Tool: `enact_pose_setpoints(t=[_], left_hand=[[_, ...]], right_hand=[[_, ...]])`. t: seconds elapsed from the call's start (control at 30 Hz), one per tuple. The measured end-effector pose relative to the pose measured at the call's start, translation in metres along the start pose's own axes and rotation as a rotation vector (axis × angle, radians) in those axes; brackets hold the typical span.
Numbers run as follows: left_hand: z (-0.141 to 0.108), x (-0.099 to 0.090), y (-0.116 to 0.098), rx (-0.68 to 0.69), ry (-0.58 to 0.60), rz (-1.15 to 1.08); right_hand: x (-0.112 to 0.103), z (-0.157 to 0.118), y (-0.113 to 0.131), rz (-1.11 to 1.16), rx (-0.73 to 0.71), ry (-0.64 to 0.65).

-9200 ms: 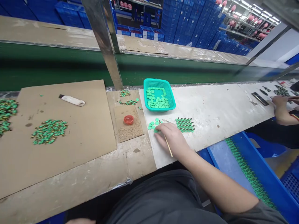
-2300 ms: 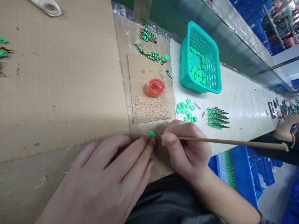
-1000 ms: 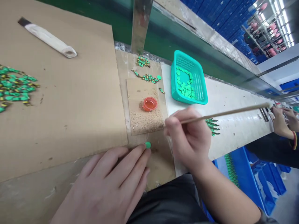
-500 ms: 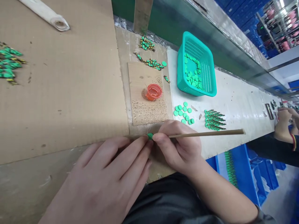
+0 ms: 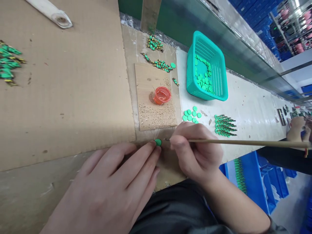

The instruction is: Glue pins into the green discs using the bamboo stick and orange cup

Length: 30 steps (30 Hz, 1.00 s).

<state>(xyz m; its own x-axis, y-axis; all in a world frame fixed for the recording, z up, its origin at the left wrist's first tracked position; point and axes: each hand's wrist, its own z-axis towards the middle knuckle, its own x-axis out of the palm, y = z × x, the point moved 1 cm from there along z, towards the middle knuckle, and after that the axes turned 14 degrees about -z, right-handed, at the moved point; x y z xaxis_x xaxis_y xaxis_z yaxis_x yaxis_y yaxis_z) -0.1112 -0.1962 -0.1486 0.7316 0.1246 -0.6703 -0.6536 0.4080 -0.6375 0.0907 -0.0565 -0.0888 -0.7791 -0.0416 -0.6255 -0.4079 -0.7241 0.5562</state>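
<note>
My left hand (image 5: 114, 182) lies low over the front edge of the work surface, its fingertips pinching a small round green disc (image 5: 158, 142). In my right hand (image 5: 197, 149) a thin wooden stick (image 5: 243, 142) is gripped like a pen. Its fine dark tip points left and stands a short gap away from the disc. Just beyond my hands, a small red cup (image 5: 162, 95) of clear liquid sits on a speckled cardboard piece (image 5: 157, 115). Loose green discs (image 5: 189, 117) lie beyond my right hand, which partly hides them.
A turquoise basket (image 5: 223, 79) holds more green discs. Rows of disc-ended dark twisted pieces (image 5: 225, 125) lie on the right, with green-and-black pieces (image 5: 161, 65) behind the cup. A white roll (image 5: 52, 13) rests at far left. A co-worker's hand (image 5: 296, 128) shows at far right.
My right hand has drawn back to the right, so the stick's tip is off the green disc. More of the disc shows. The left hand keeps its hold.
</note>
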Motion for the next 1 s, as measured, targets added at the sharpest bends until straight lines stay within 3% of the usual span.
enact_pose_setpoints(t=[0.17,0.33,0.63,1.0], left_hand=[[0.006,-0.002,0.000,0.044,0.007,0.019],[0.016,-0.002,0.000,0.110,-0.042,0.051],[0.019,-0.002,0.002,0.123,-0.090,0.008],[0.025,-0.005,0.000,0.202,-0.048,0.105]], right_hand=[[-0.011,0.043,-0.009,-0.121,0.101,-0.126],[0.000,0.083,-0.032,-0.098,0.062,-0.060],[0.013,0.084,-0.042,-0.031,0.050,-0.012],[0.016,0.084,-0.048,-0.081,0.045,0.011]])
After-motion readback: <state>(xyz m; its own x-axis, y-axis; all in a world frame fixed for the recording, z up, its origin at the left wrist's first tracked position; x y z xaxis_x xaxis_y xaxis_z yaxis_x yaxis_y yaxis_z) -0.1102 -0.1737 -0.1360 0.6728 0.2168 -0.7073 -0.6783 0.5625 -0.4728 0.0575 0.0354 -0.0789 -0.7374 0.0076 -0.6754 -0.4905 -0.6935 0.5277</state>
